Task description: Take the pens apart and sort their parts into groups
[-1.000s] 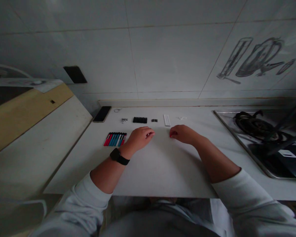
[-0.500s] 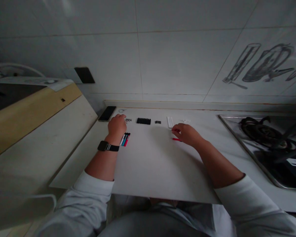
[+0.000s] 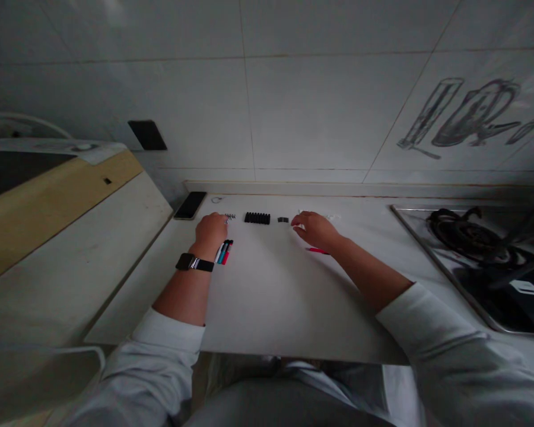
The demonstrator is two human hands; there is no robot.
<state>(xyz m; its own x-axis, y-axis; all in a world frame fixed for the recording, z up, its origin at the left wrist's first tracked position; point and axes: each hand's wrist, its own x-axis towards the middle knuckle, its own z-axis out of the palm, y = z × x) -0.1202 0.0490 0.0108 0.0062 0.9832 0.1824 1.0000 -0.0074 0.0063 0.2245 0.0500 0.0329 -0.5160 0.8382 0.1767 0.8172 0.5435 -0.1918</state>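
Note:
My left hand (image 3: 211,230) rests on the counter with its fingers curled, beside a cluster of small metal pieces that look like springs (image 3: 230,217). Anything between those fingertips is too small to make out. Below the hand lie several slim marker pens (image 3: 223,252) with dark ends, in white, blue and red. My right hand (image 3: 315,228) is over the white sticks and largely covers them. Its fingers are bent together, close to two small dark pieces (image 3: 283,220); what they pinch, if anything, does not show. Under the right wrist a red pen-like piece (image 3: 317,251) sticks out.
A row of black ribbed pieces (image 3: 257,218) lies mid-counter (image 3: 267,296). Small clear or white bits (image 3: 333,217) lie beyond my right hand. At the back left are a phone (image 3: 190,205) and a thin ring (image 3: 216,200). A gas hob (image 3: 467,237) stands on the right.
My right hand has moved left and slightly back, from beside the white sticks to over them. My left hand stays by the springs. The whole view has shifted slightly.

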